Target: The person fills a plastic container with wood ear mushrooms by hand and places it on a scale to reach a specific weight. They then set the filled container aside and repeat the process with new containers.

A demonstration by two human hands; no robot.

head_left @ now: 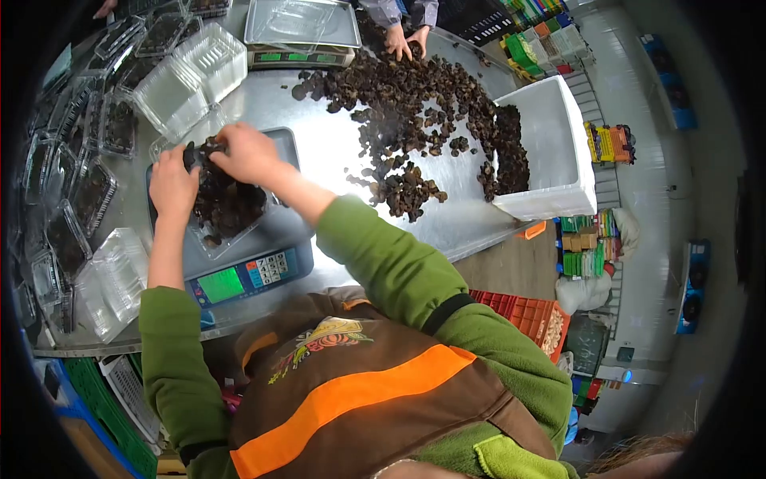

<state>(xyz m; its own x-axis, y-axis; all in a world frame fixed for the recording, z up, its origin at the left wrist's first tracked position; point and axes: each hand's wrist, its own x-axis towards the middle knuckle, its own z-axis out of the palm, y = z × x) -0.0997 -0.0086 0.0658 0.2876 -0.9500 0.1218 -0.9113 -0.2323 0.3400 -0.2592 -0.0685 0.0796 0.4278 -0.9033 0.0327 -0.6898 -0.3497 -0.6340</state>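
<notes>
Dark brown mushrooms, like wood ear point(231, 199), fill a clear plastic clamshell box point(215, 246) on the grey scale point(279, 148). My left hand point(173, 184) is at the box's left side, its fingers closed at a dark mushroom piece near the top. Across from it, my right hand point(247, 153) reaches over the box with fingers bent round mushrooms at the heap's upper edge. The fingertips of both hands are partly hidden among the pieces. A green display point(219, 285) and a keypad point(270, 270) show on the scale's front.
Loose mushrooms point(399, 88) spread over the metal table point(319, 172), some spilling from a white foam box point(550, 144). Filled clear boxes point(92, 191) crowd the left, beside empty clamshells point(187, 80). A co-worker's hands point(407, 41) touch the far pile near a second scale point(299, 56).
</notes>
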